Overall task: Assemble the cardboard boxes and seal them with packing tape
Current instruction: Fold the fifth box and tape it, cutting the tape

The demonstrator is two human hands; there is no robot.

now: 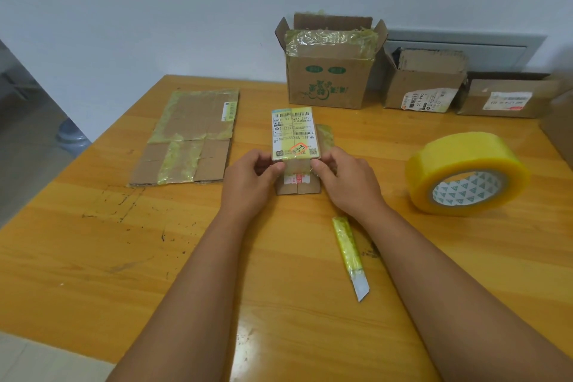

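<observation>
A small cardboard box (294,133) with a white shipping label and yellowish tape stands in the middle of the wooden table (93,242). My left hand (252,178) pinches its near left corner and my right hand (344,180) pinches its near right corner. A bottom flap lies flat between my hands. A large roll of yellow packing tape (465,174) rests on the table to the right. A utility knife (350,257) with a yellow handle and its blade out lies by my right forearm.
A flattened taped cardboard box (189,136) lies at the left. At the back stand an open box with green print (328,80), a smaller labelled box (424,84) and another labelled box (505,96). The table's left edge drops to the floor.
</observation>
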